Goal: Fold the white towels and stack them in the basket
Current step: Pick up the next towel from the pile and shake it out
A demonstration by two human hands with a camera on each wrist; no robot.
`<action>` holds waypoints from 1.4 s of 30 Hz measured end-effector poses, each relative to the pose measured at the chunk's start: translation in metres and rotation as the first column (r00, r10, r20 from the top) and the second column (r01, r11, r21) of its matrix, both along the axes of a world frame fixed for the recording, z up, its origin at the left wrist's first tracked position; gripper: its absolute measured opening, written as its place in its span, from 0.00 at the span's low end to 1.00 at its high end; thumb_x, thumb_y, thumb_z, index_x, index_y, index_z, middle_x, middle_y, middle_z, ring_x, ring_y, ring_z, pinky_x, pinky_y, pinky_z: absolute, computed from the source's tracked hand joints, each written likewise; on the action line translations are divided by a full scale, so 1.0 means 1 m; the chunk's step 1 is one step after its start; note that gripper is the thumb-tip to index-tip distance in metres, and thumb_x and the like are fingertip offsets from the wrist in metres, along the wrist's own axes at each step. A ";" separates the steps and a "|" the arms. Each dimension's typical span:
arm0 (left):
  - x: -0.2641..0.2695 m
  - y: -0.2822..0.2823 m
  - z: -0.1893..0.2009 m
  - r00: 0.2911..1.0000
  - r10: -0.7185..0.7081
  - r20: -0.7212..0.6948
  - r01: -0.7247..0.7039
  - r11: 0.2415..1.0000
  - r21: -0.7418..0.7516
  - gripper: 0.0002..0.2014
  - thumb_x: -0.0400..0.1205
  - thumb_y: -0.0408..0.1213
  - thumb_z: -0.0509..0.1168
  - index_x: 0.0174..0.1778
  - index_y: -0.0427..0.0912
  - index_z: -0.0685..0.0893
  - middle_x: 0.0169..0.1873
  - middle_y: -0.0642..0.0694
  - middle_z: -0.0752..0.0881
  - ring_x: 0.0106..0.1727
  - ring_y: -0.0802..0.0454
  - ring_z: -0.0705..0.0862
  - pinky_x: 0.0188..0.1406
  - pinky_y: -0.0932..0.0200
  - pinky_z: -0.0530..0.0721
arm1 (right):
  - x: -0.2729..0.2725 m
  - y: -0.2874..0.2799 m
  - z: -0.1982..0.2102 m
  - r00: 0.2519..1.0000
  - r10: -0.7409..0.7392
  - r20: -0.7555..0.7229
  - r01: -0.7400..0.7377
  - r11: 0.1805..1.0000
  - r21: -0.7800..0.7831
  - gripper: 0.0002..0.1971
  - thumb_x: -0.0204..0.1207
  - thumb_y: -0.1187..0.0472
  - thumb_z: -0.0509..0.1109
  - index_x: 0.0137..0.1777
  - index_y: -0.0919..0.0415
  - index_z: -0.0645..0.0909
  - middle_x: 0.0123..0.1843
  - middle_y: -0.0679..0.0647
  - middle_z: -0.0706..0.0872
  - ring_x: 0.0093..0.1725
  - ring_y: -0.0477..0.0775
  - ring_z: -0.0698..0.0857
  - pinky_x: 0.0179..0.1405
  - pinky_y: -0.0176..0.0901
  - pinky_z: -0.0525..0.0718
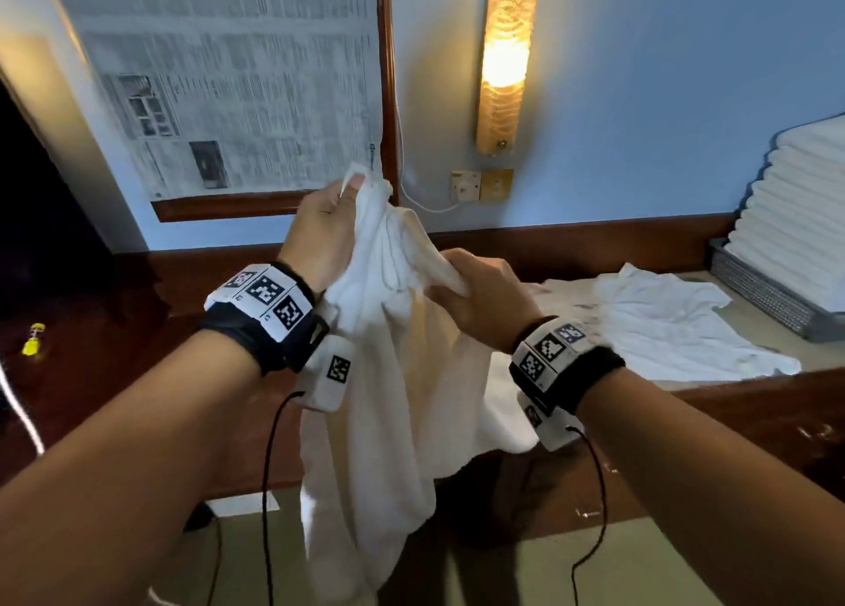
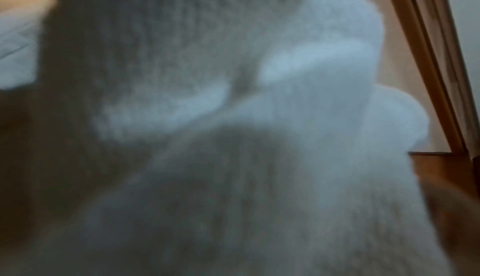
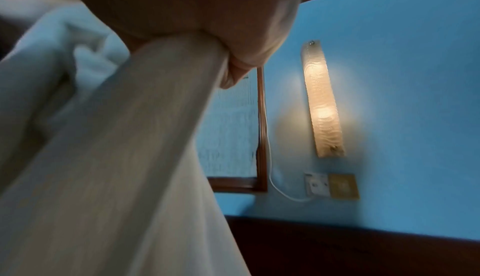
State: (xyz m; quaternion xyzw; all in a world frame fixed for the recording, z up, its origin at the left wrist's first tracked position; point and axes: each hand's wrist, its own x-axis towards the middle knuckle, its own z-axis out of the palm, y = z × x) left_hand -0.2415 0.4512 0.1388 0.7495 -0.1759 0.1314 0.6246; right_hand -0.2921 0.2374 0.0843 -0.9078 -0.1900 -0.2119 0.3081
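I hold a white towel [image 1: 402, 377] up in the air in front of me; it hangs down past the table's front edge. My left hand [image 1: 329, 226] pinches its top corner, thumb up, raised near the framed newspaper. Lower and to the right, my right hand [image 1: 475, 294] grips a bunched fold of the same towel. The towel [image 2: 259, 116] fills the blurred left wrist view, hiding my fingers. In the right wrist view my right hand [image 3: 233, 34] clenches the towel [image 3: 116, 157]. Another white towel [image 1: 667, 322] lies crumpled on the table. A grey basket [image 1: 759, 285] at the far right holds a tall stack of folded towels [image 1: 804, 212].
A dark wooden table [image 1: 731, 404] runs along the blue wall. On the wall are a lit lamp [image 1: 505, 56], a socket [image 1: 466, 185] with a white cable, and a framed newspaper [image 1: 228, 75]. A small yellow object [image 1: 33, 338] lies at the far left.
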 end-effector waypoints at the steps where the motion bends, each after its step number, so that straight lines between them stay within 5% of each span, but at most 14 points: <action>1: 0.001 0.008 0.002 1.000 -0.029 -0.009 0.029 0.999 -0.046 0.24 0.91 0.44 0.58 0.27 0.53 0.84 0.27 0.55 0.81 0.37 0.50 0.77 0.46 0.53 0.73 | 0.000 -0.004 -0.016 0.999 -0.035 -0.039 0.035 0.999 -0.005 0.07 0.81 0.54 0.72 0.48 0.57 0.83 0.39 0.51 0.86 0.39 0.55 0.83 0.43 0.48 0.81; 3: -0.001 0.024 0.006 0.995 -0.082 -0.054 0.075 0.990 -0.121 0.24 0.90 0.42 0.60 0.27 0.55 0.88 0.30 0.55 0.83 0.41 0.50 0.78 0.53 0.50 0.73 | 0.000 -0.014 -0.046 0.981 -0.135 -0.137 0.138 0.990 0.014 0.11 0.81 0.55 0.71 0.37 0.53 0.79 0.33 0.52 0.83 0.36 0.60 0.81 0.39 0.53 0.81; 7: -0.010 0.045 -0.005 0.965 -0.200 -0.169 0.166 0.967 -0.193 0.19 0.89 0.46 0.60 0.33 0.51 0.86 0.35 0.49 0.83 0.42 0.48 0.81 0.54 0.52 0.76 | 0.000 -0.021 -0.072 0.925 -0.244 -0.289 0.306 0.933 0.190 0.07 0.79 0.61 0.73 0.39 0.54 0.85 0.33 0.52 0.83 0.35 0.56 0.80 0.38 0.45 0.76; 11: -0.031 0.044 -0.020 0.916 -0.313 -0.250 0.254 0.936 -0.243 0.16 0.76 0.58 0.75 0.30 0.51 0.85 0.30 0.53 0.84 0.36 0.54 0.82 0.45 0.56 0.80 | 0.006 0.014 -0.039 0.981 -0.131 -0.146 0.170 0.939 0.300 0.08 0.78 0.64 0.71 0.38 0.55 0.85 0.36 0.53 0.87 0.38 0.55 0.83 0.40 0.48 0.80; 13: -0.038 0.039 -0.029 0.957 -0.196 -0.215 0.180 0.979 -0.091 0.18 0.83 0.51 0.70 0.28 0.50 0.82 0.29 0.47 0.80 0.34 0.48 0.76 0.43 0.51 0.74 | 0.006 0.042 -0.013 0.999 -0.013 -0.035 0.022 0.963 0.269 0.06 0.75 0.65 0.71 0.44 0.58 0.90 0.40 0.53 0.90 0.41 0.52 0.86 0.45 0.44 0.82; 15: -0.047 0.029 -0.031 0.984 -0.110 -0.138 0.115 0.993 0.029 0.21 0.89 0.52 0.59 0.32 0.47 0.79 0.28 0.46 0.80 0.32 0.50 0.75 0.37 0.54 0.72 | 0.004 0.063 0.011 1.000 0.023 0.014 -0.026 0.969 0.244 0.07 0.72 0.65 0.72 0.35 0.57 0.87 0.33 0.53 0.87 0.36 0.52 0.83 0.41 0.45 0.81; 21: -0.049 0.027 -0.013 0.956 -0.249 -0.156 0.214 0.954 -0.210 0.19 0.92 0.41 0.58 0.37 0.47 0.87 0.29 0.51 0.84 0.32 0.57 0.83 0.41 0.62 0.82 | -0.010 0.047 0.030 0.996 -0.002 -0.094 0.014 0.992 0.123 0.20 0.74 0.54 0.78 0.26 0.55 0.74 0.26 0.48 0.74 0.29 0.46 0.70 0.33 0.43 0.71; 24: -0.046 0.042 0.001 0.994 -0.106 -0.027 0.106 0.994 -0.013 0.22 0.86 0.56 0.61 0.45 0.38 0.82 0.37 0.41 0.81 0.41 0.50 0.80 0.49 0.55 0.80 | -0.024 0.022 0.016 0.975 -0.012 -0.222 0.023 0.999 0.049 0.16 0.76 0.51 0.77 0.30 0.55 0.79 0.30 0.49 0.81 0.32 0.49 0.77 0.39 0.45 0.78; 29: -0.057 0.031 0.023 0.982 -0.187 0.019 0.188 0.979 -0.075 0.18 0.93 0.37 0.51 0.37 0.48 0.76 0.32 0.52 0.76 0.34 0.62 0.77 0.39 0.68 0.78 | -0.032 -0.024 -0.011 0.941 -0.145 -0.306 0.181 0.979 0.095 0.15 0.80 0.56 0.74 0.31 0.57 0.81 0.29 0.49 0.79 0.30 0.46 0.74 0.36 0.43 0.74; 33: -0.068 0.028 0.037 0.982 -0.117 0.146 0.077 0.964 0.254 0.20 0.91 0.46 0.57 0.34 0.45 0.74 0.29 0.56 0.75 0.31 0.64 0.74 0.41 0.61 0.76 | -0.029 -0.061 -0.005 0.923 -0.271 -0.272 0.319 0.936 0.150 0.12 0.81 0.60 0.70 0.35 0.58 0.86 0.27 0.46 0.82 0.30 0.46 0.77 0.37 0.43 0.75; 35: -0.075 0.039 0.051 0.955 -0.291 0.050 0.242 0.868 0.433 0.26 0.87 0.58 0.61 0.37 0.37 0.80 0.34 0.54 0.86 0.39 0.55 0.84 0.49 0.49 0.82 | -0.025 -0.067 0.016 0.928 -0.338 -0.156 0.364 0.913 0.186 0.12 0.81 0.59 0.67 0.40 0.62 0.88 0.33 0.50 0.87 0.35 0.52 0.83 0.37 0.44 0.77; 37: -0.081 0.051 0.071 0.918 -0.394 -0.050 0.351 0.746 0.566 0.21 0.86 0.55 0.64 0.45 0.38 0.89 0.45 0.52 0.93 0.48 0.50 0.91 0.56 0.48 0.86 | -0.025 -0.058 0.048 0.927 -0.373 -0.023 0.371 0.910 0.184 0.10 0.79 0.61 0.67 0.45 0.62 0.90 0.43 0.55 0.89 0.43 0.57 0.86 0.44 0.44 0.81; 39: -0.082 0.061 0.090 0.930 -0.366 0.025 0.251 0.684 0.685 0.11 0.87 0.45 0.65 0.42 0.50 0.90 0.38 0.61 0.90 0.41 0.62 0.87 0.50 0.60 0.82 | -0.026 -0.039 0.083 0.953 -0.292 0.076 0.266 0.933 0.243 0.07 0.79 0.66 0.70 0.49 0.61 0.91 0.43 0.53 0.88 0.43 0.53 0.85 0.45 0.43 0.82; 42: -0.067 0.073 0.100 0.925 -0.250 0.287 -0.022 0.718 0.696 0.15 0.85 0.50 0.67 0.36 0.47 0.86 0.35 0.50 0.84 0.37 0.50 0.81 0.45 0.46 0.78 | -0.026 -0.005 0.130 0.970 -0.165 0.176 0.112 0.954 0.278 0.09 0.77 0.71 0.67 0.45 0.65 0.89 0.37 0.58 0.88 0.39 0.58 0.85 0.41 0.51 0.84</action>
